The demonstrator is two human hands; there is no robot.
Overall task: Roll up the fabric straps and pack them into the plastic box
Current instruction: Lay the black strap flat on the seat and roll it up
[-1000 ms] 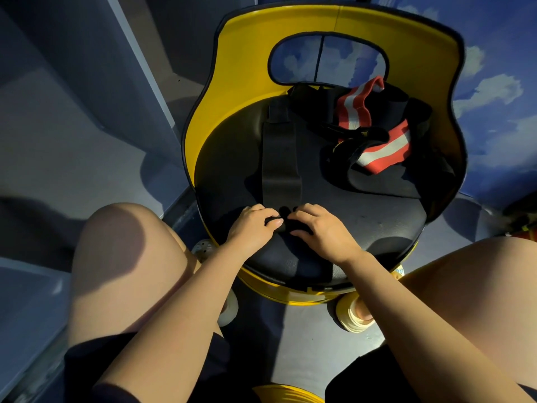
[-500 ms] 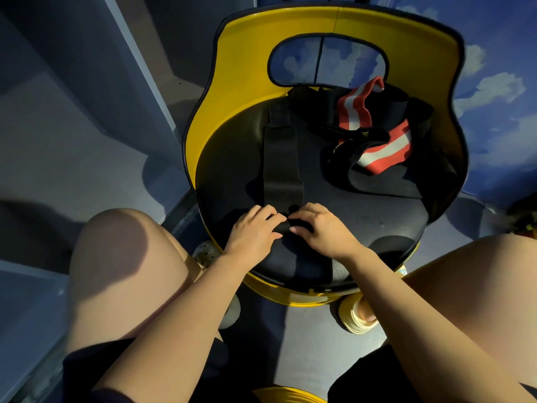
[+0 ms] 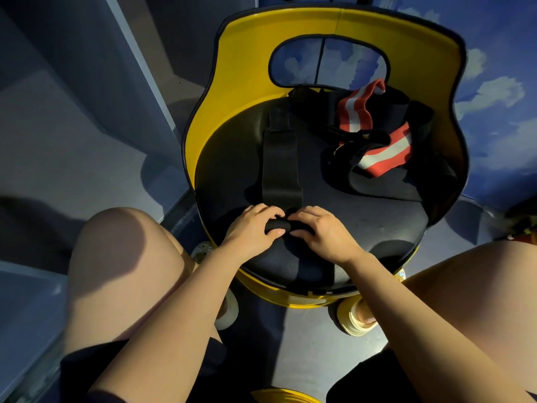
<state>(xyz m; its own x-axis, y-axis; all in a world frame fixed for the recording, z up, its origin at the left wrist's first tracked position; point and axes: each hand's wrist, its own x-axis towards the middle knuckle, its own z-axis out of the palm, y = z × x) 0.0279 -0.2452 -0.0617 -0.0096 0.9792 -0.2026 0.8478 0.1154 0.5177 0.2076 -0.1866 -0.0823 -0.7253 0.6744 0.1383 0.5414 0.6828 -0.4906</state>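
On the black seat (image 3: 363, 228) | our left hand (image 3: 251, 231) and right hand (image 3: 325, 232) both curl round the rolled end of the black strap (image 3: 280, 170), fingers pinching it.

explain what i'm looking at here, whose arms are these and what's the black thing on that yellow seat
There is no machine here. One camera is worn on a person's head and looks down, so the two bare arms and knees you see are the wearer's own.

In front of them stands a yellow chair with a round black seat. A black fabric strap lies flat along the seat, running away from the person. Its near end is already wound into a small roll. The left hand and the right hand both curl their fingers round that roll, side by side.

At the back of the seat lies a heap of other straps, including a red and white striped strap tangled with black ones. No plastic box shows in this picture.
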